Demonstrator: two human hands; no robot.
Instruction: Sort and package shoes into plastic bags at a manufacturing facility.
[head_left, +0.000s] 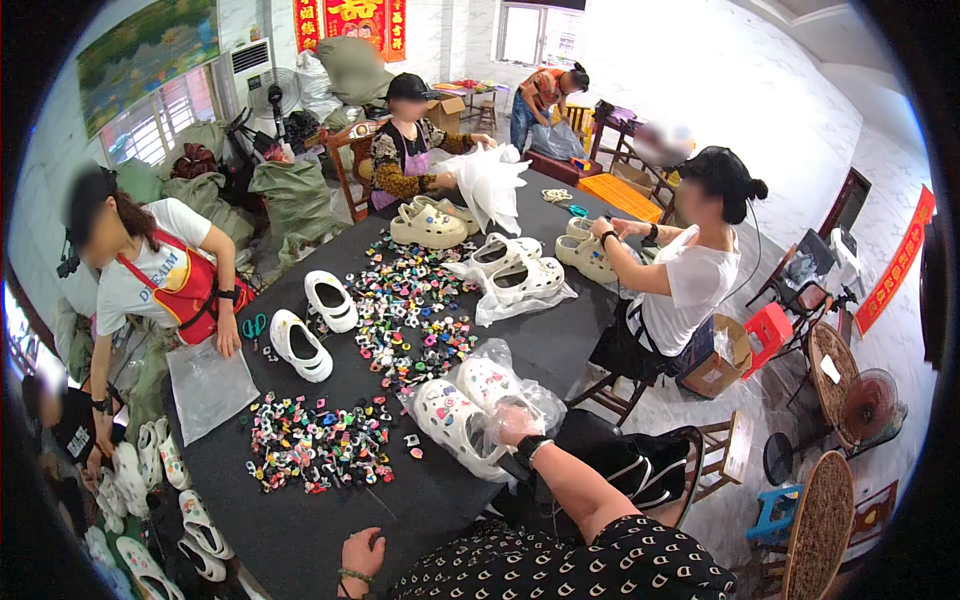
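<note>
A pair of white clogs (449,412) with colourful charms lies in a clear plastic bag (541,398) near the table's front right. My right hand (515,425), a black band at its wrist, is at the bag's opening beside the clogs. Its fingers look bent on the film and are partly veiled by it. My left hand (363,555), wearing a beaded bracelet, rests at the near table edge with fingers curled in and nothing visible in them. Loose shoe charms (320,440) lie heaped beyond it.
A bigger charm pile (410,310) spreads mid-table on the dark tabletop (330,535). White clogs (300,345) and green scissors (254,326) lie left, near a flat plastic bag (212,388). Bagged clogs (515,275) are farther back. Co-workers stand or sit around; a stool (722,455) stands right.
</note>
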